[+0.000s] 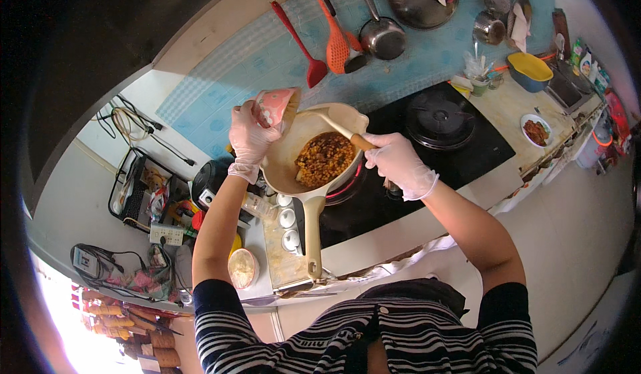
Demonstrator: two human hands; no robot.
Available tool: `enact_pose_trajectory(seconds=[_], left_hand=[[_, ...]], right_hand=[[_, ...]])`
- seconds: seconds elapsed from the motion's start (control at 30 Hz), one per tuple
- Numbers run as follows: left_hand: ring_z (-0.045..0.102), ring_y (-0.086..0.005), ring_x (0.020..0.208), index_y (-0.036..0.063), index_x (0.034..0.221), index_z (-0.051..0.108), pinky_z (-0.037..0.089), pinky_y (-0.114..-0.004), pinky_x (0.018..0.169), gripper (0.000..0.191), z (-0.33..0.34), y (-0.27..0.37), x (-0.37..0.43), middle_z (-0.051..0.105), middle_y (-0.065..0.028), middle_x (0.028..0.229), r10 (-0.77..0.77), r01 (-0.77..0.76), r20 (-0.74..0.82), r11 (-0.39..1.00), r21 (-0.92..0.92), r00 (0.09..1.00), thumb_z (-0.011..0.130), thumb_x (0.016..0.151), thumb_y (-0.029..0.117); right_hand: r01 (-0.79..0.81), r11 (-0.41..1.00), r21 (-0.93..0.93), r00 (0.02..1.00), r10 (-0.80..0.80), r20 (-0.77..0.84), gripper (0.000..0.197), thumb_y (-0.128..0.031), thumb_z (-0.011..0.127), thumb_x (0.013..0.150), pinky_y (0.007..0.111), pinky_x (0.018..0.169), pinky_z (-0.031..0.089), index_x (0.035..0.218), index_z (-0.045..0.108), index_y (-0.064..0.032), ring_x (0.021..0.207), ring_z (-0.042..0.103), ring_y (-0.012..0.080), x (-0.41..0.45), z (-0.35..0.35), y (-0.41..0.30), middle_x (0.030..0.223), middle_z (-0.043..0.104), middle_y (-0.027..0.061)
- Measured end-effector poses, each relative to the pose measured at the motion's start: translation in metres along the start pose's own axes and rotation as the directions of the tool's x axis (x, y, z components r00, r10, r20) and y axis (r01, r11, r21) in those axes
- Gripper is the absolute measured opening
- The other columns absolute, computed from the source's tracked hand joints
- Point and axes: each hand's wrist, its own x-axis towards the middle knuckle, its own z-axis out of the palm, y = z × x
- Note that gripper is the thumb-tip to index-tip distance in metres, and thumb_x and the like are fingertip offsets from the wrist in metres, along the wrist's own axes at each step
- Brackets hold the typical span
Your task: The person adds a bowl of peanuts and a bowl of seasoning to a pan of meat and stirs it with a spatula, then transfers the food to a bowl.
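Note:
My left hand (250, 136), in a clear plastic glove, holds a pink flowered bowl (274, 107) tipped on its side at the left rim of a cream wok-style pan (280, 166). In the pan lies a heap of yellow-brown diced food (325, 159) with dark sauce. My gloved right hand (398, 163) grips the wooden handle of a cream spatula or spoon (338, 126), whose head reaches the pan's upper left, near the bowl. The pan's handle (314, 239) points towards me, held by neither hand. Under its right side a burner (350, 186) glows red.
A second black burner (440, 118) sits at the right of the cooktop. White lidded jars (287, 218) and a bowl of pale food (243, 269) stand at the left. Farther right are a plate of reddish food (537, 130) and a sink (566, 91). Utensils hang on the wall.

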Motion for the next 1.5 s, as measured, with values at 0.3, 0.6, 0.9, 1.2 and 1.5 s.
enact_pose_trajectory(seconds=[0.3,0.6,0.9,1.2,1.5], left_hand=[[0.056,-0.0274,0.077,0.007,0.102,0.057,0.048,-0.037,0.068,0.053,0.016,-0.017,0.002,0.054,-0.0103,0.087,-0.052,0.05,0.121,0.999,0.013,0.991,0.075,0.059,0.031],[0.059,-0.0243,0.076,0.0028,0.102,0.055,0.049,-0.035,0.065,0.048,0.016,-0.009,-0.007,0.059,-0.009,0.083,-0.147,0.159,0.165,0.986,-0.059,0.975,0.069,0.068,0.034],[0.05,-0.0225,0.104,0.0012,0.121,0.043,0.046,-0.039,0.083,0.051,-0.007,-0.068,-0.041,0.049,-0.0122,0.118,0.445,0.674,0.505,-0.483,-0.56,0.739,0.053,0.087,0.039],[0.06,-0.0235,0.096,-0.0004,0.121,0.047,0.054,-0.031,0.076,0.06,-0.047,-0.043,-0.058,0.056,-0.0123,0.113,-0.308,0.541,0.646,-0.363,-0.759,0.699,0.042,0.088,0.05],[0.054,-0.0255,0.102,0.0048,0.128,0.042,0.052,-0.031,0.079,0.074,-0.063,-0.091,-0.152,0.048,-0.011,0.126,-0.455,0.434,0.767,-0.639,-0.635,0.452,0.046,0.077,0.059]], right_hand=[[0.186,0.803,-0.566,0.978,-0.207,0.028,0.035,-0.006,0.056,0.081,0.035,0.066,0.049,0.117,0.057,-0.005,0.074,0.063,0.0323,-0.035,0.007,0.004,0.089,0.062,0.0212],[0.257,0.706,-0.66,0.935,-0.355,-0.015,0.032,-0.011,0.053,0.081,0.043,0.065,0.048,0.112,0.058,-0.0088,0.075,0.06,0.037,-0.006,0.001,0.001,0.081,0.062,0.0205],[0.276,0.443,-0.853,0.958,-0.048,0.284,0.029,-0.008,0.054,0.072,0.038,0.063,0.046,0.098,0.066,-0.0073,0.07,0.061,0.0334,0.009,-0.059,-0.082,0.077,0.062,0.0193],[0.254,0.465,-0.848,0.963,-0.041,0.266,0.022,-0.008,0.052,0.075,0.04,0.071,0.049,0.089,0.069,-0.0038,0.076,0.063,0.0351,0.059,-0.008,-0.044,0.08,0.063,0.0218],[0.411,0.278,-0.868,0.911,-0.165,0.378,0.018,-0.011,0.048,0.08,0.044,0.067,0.048,0.085,0.064,-0.0045,0.074,0.061,0.0363,0.058,0.025,-0.009,0.075,0.061,0.0195]])
